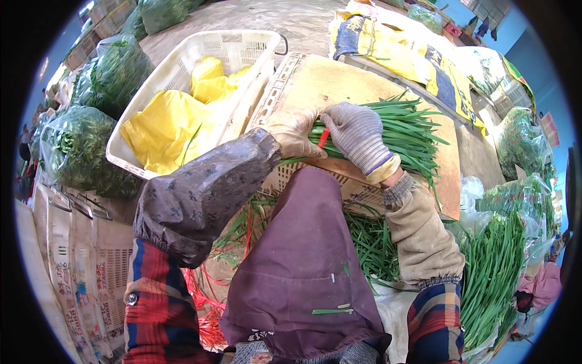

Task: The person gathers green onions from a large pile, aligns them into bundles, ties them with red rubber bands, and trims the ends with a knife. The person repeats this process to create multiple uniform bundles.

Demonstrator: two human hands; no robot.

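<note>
A bunch of long green leaves, probably garlic chives (404, 132), lies across a wooden board (350, 82) in front of me. Its leafy tips fan out to the right. My left hand (295, 132), in a pale thin glove, grips the bunch's left end. Over the top of the bunch curls my right hand (357, 132), in a grey knitted glove with a yellowish cuff. A red tie strip (323, 138) shows between the two hands, against the leaves. Whether the right fingertips pinch the strip is hidden.
Left of the board stands a white plastic crate (136, 109) with yellow sacking (168, 123) inside. Bagged greens (82, 150) and stacked crates (82, 264) line the left side. Loose chives (493, 268) lie at right. Red strips (211, 318) are on the floor beside my apron (304, 255).
</note>
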